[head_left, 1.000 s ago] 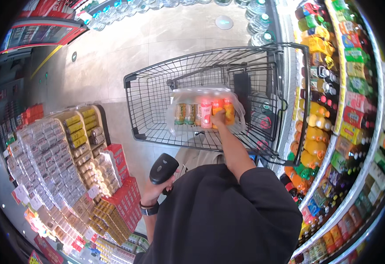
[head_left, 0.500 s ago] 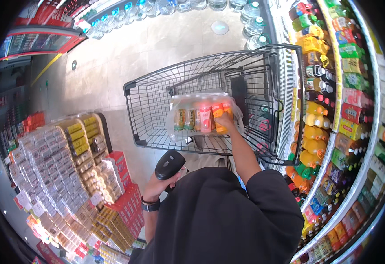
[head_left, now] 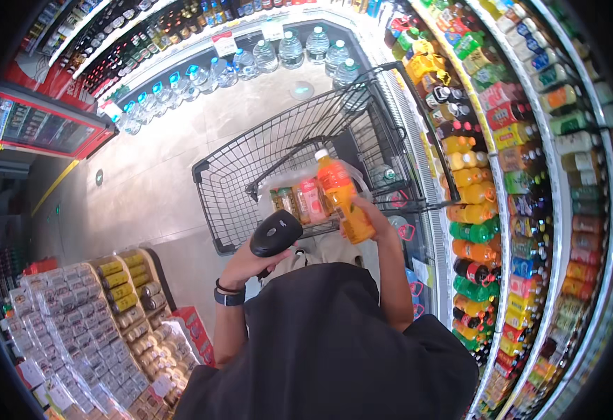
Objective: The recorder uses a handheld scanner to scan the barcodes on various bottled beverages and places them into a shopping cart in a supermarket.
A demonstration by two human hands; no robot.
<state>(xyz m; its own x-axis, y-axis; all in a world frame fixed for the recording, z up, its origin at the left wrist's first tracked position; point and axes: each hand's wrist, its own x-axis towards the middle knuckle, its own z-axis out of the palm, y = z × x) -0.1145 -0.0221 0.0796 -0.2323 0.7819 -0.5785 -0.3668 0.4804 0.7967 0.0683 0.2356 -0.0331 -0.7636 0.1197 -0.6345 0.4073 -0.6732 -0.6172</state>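
Right hand [head_left: 371, 213], centre of frame: grip clamped around the lower body of a tall orange plastic drink bottle [head_left: 340, 194], cap tilted toward upper left, long axis leaning up-left to down-right. Bottle held above the near rim of the black wire shopping cart [head_left: 250, 164], just right of a shrink-wrapped pack of small drink bottles [head_left: 298, 199] lying in the cart.

Left hand [head_left: 245, 262], lower left of the bottle: grip closed on the handle of a black handheld barcode scanner [head_left: 276, 233]. Scanner head sits just left of and below the bottle, near but apart, facing toward it.

Drink shelves [head_left: 503, 182] curve down the right edge.
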